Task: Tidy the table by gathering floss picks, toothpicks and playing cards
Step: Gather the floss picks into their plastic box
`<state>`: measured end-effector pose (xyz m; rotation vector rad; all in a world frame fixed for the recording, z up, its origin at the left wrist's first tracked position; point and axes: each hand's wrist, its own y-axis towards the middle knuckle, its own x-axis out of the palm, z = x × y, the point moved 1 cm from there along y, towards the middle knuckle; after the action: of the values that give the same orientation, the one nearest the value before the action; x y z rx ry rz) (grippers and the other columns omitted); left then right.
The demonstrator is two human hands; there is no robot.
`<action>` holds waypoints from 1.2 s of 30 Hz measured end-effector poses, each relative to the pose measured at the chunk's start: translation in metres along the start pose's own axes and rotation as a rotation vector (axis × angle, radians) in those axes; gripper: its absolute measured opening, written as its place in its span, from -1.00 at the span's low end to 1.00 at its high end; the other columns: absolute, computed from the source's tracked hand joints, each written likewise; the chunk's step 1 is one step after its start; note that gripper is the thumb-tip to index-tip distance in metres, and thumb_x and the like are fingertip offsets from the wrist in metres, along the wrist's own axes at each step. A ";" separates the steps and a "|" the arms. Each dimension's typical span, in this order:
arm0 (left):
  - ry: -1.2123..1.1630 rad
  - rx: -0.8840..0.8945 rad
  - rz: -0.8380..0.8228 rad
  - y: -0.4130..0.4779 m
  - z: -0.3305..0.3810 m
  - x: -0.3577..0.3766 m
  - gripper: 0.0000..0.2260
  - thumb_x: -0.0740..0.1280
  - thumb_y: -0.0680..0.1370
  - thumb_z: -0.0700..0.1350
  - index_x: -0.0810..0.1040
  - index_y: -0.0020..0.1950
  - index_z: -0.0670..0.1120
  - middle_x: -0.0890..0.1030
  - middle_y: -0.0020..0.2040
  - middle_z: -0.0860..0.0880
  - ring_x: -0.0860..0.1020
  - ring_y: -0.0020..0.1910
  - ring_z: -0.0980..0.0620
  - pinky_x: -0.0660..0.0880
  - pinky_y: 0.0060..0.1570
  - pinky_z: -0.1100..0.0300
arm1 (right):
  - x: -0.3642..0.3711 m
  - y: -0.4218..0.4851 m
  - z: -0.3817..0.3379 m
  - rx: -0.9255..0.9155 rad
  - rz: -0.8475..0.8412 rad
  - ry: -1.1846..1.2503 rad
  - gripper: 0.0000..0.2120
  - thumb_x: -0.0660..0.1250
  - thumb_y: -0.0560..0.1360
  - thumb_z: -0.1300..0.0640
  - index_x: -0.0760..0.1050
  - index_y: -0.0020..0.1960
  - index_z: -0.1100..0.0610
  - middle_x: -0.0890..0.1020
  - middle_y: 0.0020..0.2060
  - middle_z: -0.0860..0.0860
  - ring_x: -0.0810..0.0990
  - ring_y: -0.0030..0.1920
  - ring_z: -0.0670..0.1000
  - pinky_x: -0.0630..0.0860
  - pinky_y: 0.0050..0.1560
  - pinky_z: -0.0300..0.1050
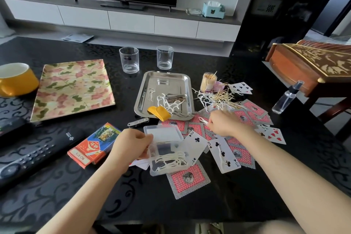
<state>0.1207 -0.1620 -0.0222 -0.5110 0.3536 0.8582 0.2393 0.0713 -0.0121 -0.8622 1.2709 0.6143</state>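
My left hand (131,145) grips the left side of a clear plastic box (167,152) that holds several white floss picks; its lid stands open. My right hand (223,122) pinches a white floss pick (202,120) above the scattered playing cards (245,118). More floss picks lie in a steel tray (185,81) and in a heap mixed with loose toothpicks (224,97). A toothpick jar (208,81) stands behind that heap. One floss pick lies on the three of clubs (223,155). A card box (94,145) lies left of my left hand.
Two glasses (129,60) stand at the back, a floral tray (73,89) and a yellow cup (17,80) to the left. Remotes (32,155) lie at the near left. A spray bottle (285,98) stands at the right edge, a pocket knife (137,121) by the tray.
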 end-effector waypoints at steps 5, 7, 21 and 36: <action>0.035 0.040 0.006 -0.003 0.000 0.002 -0.71 0.28 0.54 -0.10 0.62 -0.18 -0.32 0.67 -0.37 -0.16 0.66 -0.28 -0.15 0.61 -0.17 0.07 | -0.015 -0.019 0.004 0.072 0.122 0.279 -0.62 0.18 0.58 0.15 0.30 -0.42 0.13 0.32 -0.52 -0.01 0.27 -0.50 -0.02 0.28 -0.43 -0.17; 0.053 0.048 -0.010 -0.005 0.002 0.004 -0.71 0.28 0.54 -0.11 0.60 -0.17 -0.33 0.63 -0.43 -0.11 0.67 -0.29 -0.12 0.50 -0.34 0.22 | -0.032 -0.042 -0.010 -0.021 0.125 0.499 -0.73 0.22 0.57 0.10 0.45 -0.28 0.15 0.44 -0.45 0.02 0.32 -0.48 -0.05 0.29 -0.44 -0.20; 0.146 0.094 0.043 -0.004 0.005 0.011 -0.64 0.27 0.56 -0.09 0.35 -0.43 -0.14 0.47 -0.60 0.03 0.50 -0.55 0.11 0.23 -0.56 0.31 | -0.003 -0.086 -0.093 -0.403 0.252 0.176 -0.79 0.28 0.54 0.06 0.61 0.07 0.12 0.60 -0.04 0.01 0.44 0.04 0.05 0.34 0.07 -0.07; 0.253 0.220 0.121 0.003 0.001 0.015 -0.77 0.30 0.52 -0.14 0.61 -0.22 -0.28 0.64 -0.33 -0.20 0.60 -0.28 -0.18 0.50 -0.26 0.06 | 0.028 -0.076 -0.003 0.433 0.029 0.384 -0.63 0.24 0.54 0.05 0.19 -0.37 0.08 0.30 -0.45 -0.03 0.26 -0.49 -0.07 0.18 -0.49 -0.21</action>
<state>0.1274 -0.1507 -0.0297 -0.3959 0.7083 0.8608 0.3047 0.0249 -0.0240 -0.6138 1.6881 0.1801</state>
